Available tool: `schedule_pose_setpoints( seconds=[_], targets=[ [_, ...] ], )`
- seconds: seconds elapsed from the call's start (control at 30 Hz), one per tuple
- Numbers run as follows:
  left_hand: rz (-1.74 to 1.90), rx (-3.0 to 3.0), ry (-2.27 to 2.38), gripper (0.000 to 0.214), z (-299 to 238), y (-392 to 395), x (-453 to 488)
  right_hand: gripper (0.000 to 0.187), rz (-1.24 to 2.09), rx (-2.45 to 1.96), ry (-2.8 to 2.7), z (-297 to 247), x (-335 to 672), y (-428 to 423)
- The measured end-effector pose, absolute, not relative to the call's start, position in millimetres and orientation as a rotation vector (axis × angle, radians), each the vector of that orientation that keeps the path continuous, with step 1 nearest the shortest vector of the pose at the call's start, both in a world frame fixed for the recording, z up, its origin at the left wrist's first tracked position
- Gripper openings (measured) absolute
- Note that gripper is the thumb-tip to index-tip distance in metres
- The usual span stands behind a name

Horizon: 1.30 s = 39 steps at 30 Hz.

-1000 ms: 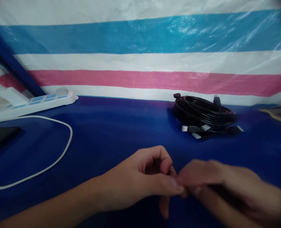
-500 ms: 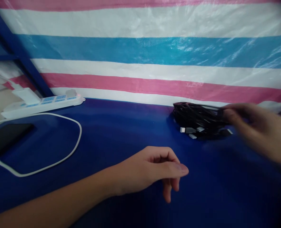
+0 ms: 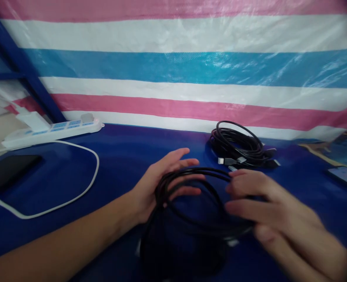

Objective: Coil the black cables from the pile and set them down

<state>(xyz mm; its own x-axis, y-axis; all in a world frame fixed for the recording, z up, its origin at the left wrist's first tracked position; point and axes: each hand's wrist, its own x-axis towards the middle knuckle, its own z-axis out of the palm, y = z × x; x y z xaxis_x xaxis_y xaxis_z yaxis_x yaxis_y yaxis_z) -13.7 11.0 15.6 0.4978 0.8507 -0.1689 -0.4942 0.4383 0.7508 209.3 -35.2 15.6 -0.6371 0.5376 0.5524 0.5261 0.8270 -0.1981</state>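
A coil of black cable (image 3: 188,207) hangs between my two hands just above the blue table (image 3: 126,156). My left hand (image 3: 164,178) has its fingers stretched out through the left side of the loops. My right hand (image 3: 261,203) grips the right side of the coil, fingers curled round the strands. A pile of more black cables (image 3: 238,147) with silver plugs lies behind, near the striped sheet.
A white power strip (image 3: 51,129) lies at the back left, its white cord (image 3: 82,188) looping over the table. A dark phone (image 3: 6,170) lies at the left edge. Another phone (image 3: 345,176) lies at the right. A striped tarp (image 3: 173,70) forms the back wall.
My right hand went to the cable pile and came back with one coil. My left hand opened and rose to meet the coil.
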Motion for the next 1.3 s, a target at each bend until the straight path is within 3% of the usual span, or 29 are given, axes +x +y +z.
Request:
schedule_pose_setpoints(
  seconds=[0.1,0.27,0.33,0.43,0.57,0.67,0.9,1.07,1.13,1.23,1.3],
  targets=[
    [1.012,0.782,0.608,0.052,14.8,23.0,-19.1,0.032,0.165,-0.892,-2.359,14.4,199.9,-26.8],
    [1.004,0.952,0.585,0.043,14.6,20.4,-16.9,0.052,1.035,-1.322,-1.757,10.4,189.7,-14.1],
    [0.964,1.09,0.593,0.052,13.7,14.0,-15.4,0.048,1.217,-1.325,-1.687,11.0,185.9,-13.1],
    [0.787,1.408,0.705,0.07,9.7,8.2,-15.1,0.039,1.216,-1.393,-1.637,13.3,184.4,-13.3],
    [0.72,1.65,1.006,0.039,5.5,12.3,-14.2,0.049,1.131,-1.456,-1.499,15.6,188.4,-11.5],
    [0.772,1.436,1.146,0.021,7.7,19.3,-14.1,0.055,1.143,-1.42,-1.418,15.0,190.7,-9.6],
    [1.099,0.617,0.992,0.021,16.4,28.3,-17.6,0.063,1.437,-1.321,-1.323,10.1,191.6,-10.8],
    [1.244,0.495,0.941,0.029,16.4,32.6,-19.0,0.089,1.735,-1.225,-1.317,11.3,191.1,-13.3],
    [1.281,0.523,0.964,0.029,15.8,33.5,-20.2,0.079,1.793,-1.167,-1.263,11.3,191.7,-11.8],
    [1.209,0.715,0.989,0.029,14.0,31.9,-19.6,0.029,1.684,-1.06,-1.139,8.3,195.1,-7.1],
    [1.113,0.872,1.042,0.029,10.8,29.5,-16.5,0.014,1.642,-1.022,-1.076,3.8,196.4,-6.2]
  ],
)
